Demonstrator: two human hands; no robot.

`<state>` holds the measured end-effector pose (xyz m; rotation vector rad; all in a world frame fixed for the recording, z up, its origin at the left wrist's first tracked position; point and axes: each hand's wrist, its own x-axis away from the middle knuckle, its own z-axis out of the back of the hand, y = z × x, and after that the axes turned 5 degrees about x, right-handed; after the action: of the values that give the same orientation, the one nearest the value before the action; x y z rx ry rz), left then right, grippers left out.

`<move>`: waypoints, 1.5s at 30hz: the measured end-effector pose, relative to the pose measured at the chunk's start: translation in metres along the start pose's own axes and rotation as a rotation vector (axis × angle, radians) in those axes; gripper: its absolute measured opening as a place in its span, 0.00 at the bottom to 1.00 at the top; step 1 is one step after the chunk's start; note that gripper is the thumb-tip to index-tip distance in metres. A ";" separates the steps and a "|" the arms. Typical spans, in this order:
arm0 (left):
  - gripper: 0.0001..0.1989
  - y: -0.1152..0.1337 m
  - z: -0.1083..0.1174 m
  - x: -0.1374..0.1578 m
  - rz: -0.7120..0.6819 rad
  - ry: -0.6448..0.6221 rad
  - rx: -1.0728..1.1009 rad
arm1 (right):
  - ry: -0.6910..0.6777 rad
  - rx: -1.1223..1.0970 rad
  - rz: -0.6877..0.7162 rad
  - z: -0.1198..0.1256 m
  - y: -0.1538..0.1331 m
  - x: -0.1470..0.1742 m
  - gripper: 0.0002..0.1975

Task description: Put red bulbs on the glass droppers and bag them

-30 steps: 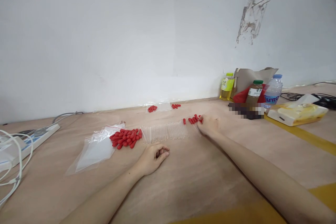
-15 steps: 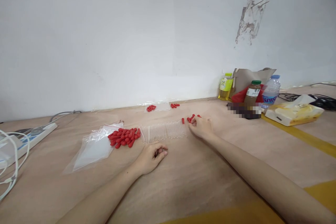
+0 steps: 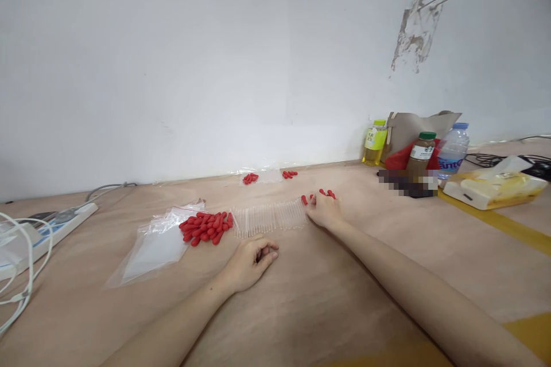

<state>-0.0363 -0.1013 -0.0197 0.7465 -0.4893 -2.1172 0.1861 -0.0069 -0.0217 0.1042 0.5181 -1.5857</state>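
My right hand is pinched at the right end of a row of thin clear glass tubes, with a bit of red rubber bulb showing at its fingertips. One loose red rubber bulb lies just left of those fingers, and several more red bulbs are partly hidden behind the hand. My left hand rests on the table below the row, fingers loosely curled, thumb apart, holding nothing. Left of the tubes sits a large pile of red rubber bulbs.
Clear zip bags lie beside the pile. Against the wall, small groups of red bulbs lie by clear plastic. A power strip with white cables is at left; bottles, a grey bag and a tissue pack stand right.
My right hand has shifted slightly left and toward me, uncovering more of the red bulbs behind it. The loose bulb by its fingers leans more. My left hand stays put; the view shifts slightly.
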 end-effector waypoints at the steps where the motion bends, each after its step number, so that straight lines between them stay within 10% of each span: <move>1: 0.09 0.000 0.000 0.000 0.000 0.001 -0.005 | -0.006 0.002 -0.017 0.001 0.001 0.000 0.17; 21: 0.08 0.001 0.000 0.000 -0.003 -0.010 -0.013 | -0.005 0.057 -0.003 0.001 -0.002 0.001 0.15; 32: 0.08 0.005 -0.003 0.000 -0.007 0.034 -0.067 | -0.242 0.201 0.035 0.003 -0.022 -0.015 0.10; 39: 0.09 -0.028 0.067 -0.016 0.261 0.425 -0.512 | -0.083 0.063 0.202 0.018 -0.008 0.018 0.14; 45: 0.17 -0.059 0.109 -0.015 0.601 0.265 -0.557 | 0.014 -0.384 0.627 0.012 0.018 0.056 0.12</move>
<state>-0.1341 -0.0453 0.0339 0.4641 0.0364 -1.4552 0.2010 -0.0628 -0.0368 -0.0159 0.7109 -0.8595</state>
